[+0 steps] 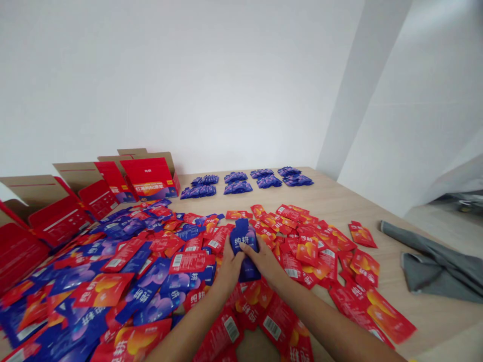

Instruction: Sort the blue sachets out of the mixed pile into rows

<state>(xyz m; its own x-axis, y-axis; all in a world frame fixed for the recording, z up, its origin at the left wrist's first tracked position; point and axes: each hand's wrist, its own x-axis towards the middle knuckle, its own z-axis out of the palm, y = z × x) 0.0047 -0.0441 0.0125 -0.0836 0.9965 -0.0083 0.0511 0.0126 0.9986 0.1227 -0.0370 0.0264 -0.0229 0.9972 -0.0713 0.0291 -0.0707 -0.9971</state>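
Note:
Both my hands grip a stack of blue pouches (pixel 245 241) held upright over the table. My left hand (pixel 228 269) closes on its left edge and my right hand (pixel 264 261) on its lower right side. Around them lies a wide scatter of red pouches (pixel 313 251) and blue pouches (pixel 151 286), mixed at the left and mostly red at the right. Several neat piles of blue pouches (pixel 237 183) sit in rows at the far side of the wooden table (pixel 339 201).
Open red cardboard boxes (pixel 151 178) stand along the left and back left edge. A grey cloth (pixel 437 261) lies at the table's right edge. White walls rise behind and to the right.

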